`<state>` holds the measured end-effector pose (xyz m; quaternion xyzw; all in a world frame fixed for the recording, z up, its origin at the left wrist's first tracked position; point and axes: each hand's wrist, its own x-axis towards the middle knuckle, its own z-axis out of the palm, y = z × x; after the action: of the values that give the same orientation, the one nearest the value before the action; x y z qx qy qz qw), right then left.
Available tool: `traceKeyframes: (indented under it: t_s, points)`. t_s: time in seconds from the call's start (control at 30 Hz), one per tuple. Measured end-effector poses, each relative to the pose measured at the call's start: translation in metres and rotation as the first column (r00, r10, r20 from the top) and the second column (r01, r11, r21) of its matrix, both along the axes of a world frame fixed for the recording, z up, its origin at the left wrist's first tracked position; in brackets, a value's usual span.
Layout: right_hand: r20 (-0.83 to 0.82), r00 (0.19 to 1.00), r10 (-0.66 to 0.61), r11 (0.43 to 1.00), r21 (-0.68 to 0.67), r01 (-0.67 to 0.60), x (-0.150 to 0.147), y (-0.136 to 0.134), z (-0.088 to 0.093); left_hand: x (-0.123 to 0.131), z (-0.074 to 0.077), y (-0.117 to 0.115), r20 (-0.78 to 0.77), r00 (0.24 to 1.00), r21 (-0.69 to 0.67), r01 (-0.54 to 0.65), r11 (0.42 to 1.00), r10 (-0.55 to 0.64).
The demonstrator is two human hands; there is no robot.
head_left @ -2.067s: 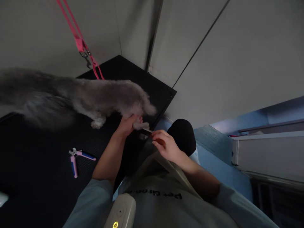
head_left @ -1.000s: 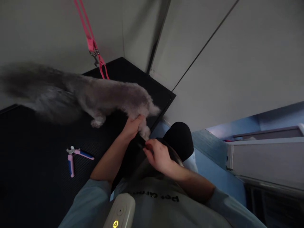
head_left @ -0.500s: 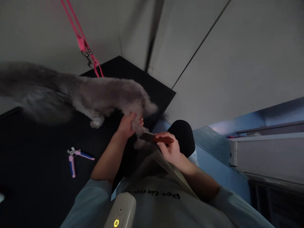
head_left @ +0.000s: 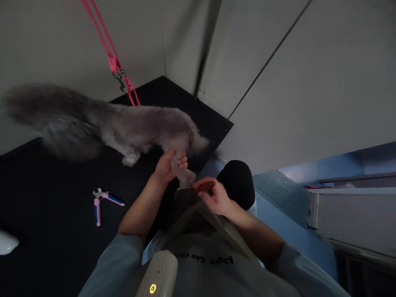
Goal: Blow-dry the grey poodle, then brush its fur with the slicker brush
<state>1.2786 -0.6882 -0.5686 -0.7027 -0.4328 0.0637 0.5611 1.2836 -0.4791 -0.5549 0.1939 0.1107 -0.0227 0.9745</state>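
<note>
A grey, short-clipped dog (head_left: 148, 126) stands on a black table, its fluffy head blurred at the left. My left hand (head_left: 168, 165) is wrapped round one of its hind legs, thumb on the near side. In my right hand (head_left: 215, 196) is the reddish-brown wooden handle of a comb-like tool (head_left: 185, 194). The tool's dark metal head lies against the fur of the lower leg, near the paw; its teeth cannot be made out.
Pink-and-blue nail clippers (head_left: 103, 200) lie spread on the black table (head_left: 55, 206). A pink strap (head_left: 113, 64) with a metal hook hangs behind the dog. A white object (head_left: 8, 242) is at the left edge, a whitish device (head_left: 159, 274) at my chest.
The tool has moved down and slightly left to the paw end, its head turned lower. My left hand keeps its hold on the leg. The view has shifted a little.
</note>
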Motion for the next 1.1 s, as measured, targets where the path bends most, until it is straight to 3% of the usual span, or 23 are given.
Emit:
traceKeyframes:
  t_s: [0.07, 0.1, 0.2, 0.23, 0.33, 0.37, 0.5, 0.53, 0.63, 0.67, 0.77, 0.8, 0.87, 0.93, 1.03, 1.1]
  points:
    - [-0.002, 0.989, -0.149, 0.972, 0.182, 0.147, 0.005, -0.001, 0.001, -0.001, 0.001, -0.004, -0.027, 0.998, -0.059, -0.051, 0.997, 0.049]
    - [-0.01, 0.991, -0.133, 0.969, 0.21, 0.132, 0.007, -0.002, 0.002, -0.001, 0.001, -0.007, -0.032, 0.996, -0.095, -0.083, 0.992, 0.08]
    - [-0.062, 0.991, 0.115, 0.991, 0.076, -0.111, 0.014, -0.004, 0.005, -0.004, 0.002, -0.02, -0.044, 0.985, -0.19, -0.175, 0.966, 0.169]
    - [-0.094, 0.988, 0.123, 0.991, 0.063, -0.118, 0.016, -0.005, 0.005, -0.006, 0.002, -0.025, -0.049, 0.979, -0.206, -0.204, 0.957, 0.198]
    - [-0.152, 0.985, -0.086, 0.958, 0.259, 0.124, 0.02, -0.009, 0.005, -0.015, -0.001, -0.04, -0.053, 0.957, -0.199, -0.289, 0.936, 0.284]
    - [-0.158, 0.982, -0.101, 0.941, 0.306, 0.146, 0.021, -0.01, 0.004, -0.018, -0.002, -0.045, -0.046, 0.949, -0.186, -0.315, 0.931, 0.312]
    - [-0.157, 0.965, 0.208, 0.959, 0.225, -0.17, 0.021, -0.015, 0.004, -0.035, -0.012, -0.06, -0.014, 0.92, -0.123, -0.391, 0.912, 0.393]
    - [-0.185, 0.96, 0.21, 0.956, 0.244, -0.162, 0.021, -0.015, 0.005, -0.039, -0.014, -0.063, -0.014, 0.913, -0.102, -0.406, 0.908, 0.407]
    - [-0.254, 0.966, 0.041, 0.892, 0.445, 0.079, 0.022, -0.019, 0.007, -0.051, -0.017, -0.072, -0.018, 0.895, -0.039, -0.445, 0.895, 0.445]
    - [-0.248, 0.967, 0.065, 0.882, 0.468, 0.061, 0.022, -0.02, 0.007, -0.054, -0.016, -0.074, -0.01, 0.888, -0.029, -0.46, 0.887, 0.46]
    - [-0.232, 0.911, 0.342, 0.897, 0.37, -0.242, 0.021, -0.024, 0.005, -0.055, -0.011, -0.078, 0.033, 0.851, -0.042, -0.524, 0.851, 0.525]
    - [-0.268, 0.888, 0.374, 0.893, 0.362, -0.267, 0.021, -0.024, 0.004, -0.053, -0.008, -0.078, 0.037, 0.836, -0.054, -0.546, 0.836, 0.548]
    - [-0.351, 0.901, 0.257, 0.886, 0.457, -0.075, 0.022, -0.023, 0.001, -0.049, -0.004, -0.076, 0.028, 0.808, -0.075, -0.585, 0.807, 0.589]
    - [-0.4, 0.908, 0.129, 0.841, 0.53, 0.113, 0.024, -0.02, -0.001, -0.045, 0.0, -0.075, 0.016, 0.787, -0.075, -0.614, 0.786, 0.616]
    - [-0.408, 0.879, 0.247, 0.875, 0.483, -0.022, 0.032, -0.014, -0.002, -0.044, 0.001, -0.074, 0.031, 0.768, -0.022, -0.639, 0.769, 0.639]
    - [-0.485, 0.838, 0.248, 0.886, 0.464, 0.006, 0.037, -0.01, -0.003, -0.047, 0.0, -0.074, 0.054, 0.76, 0.05, -0.65, 0.758, 0.648]
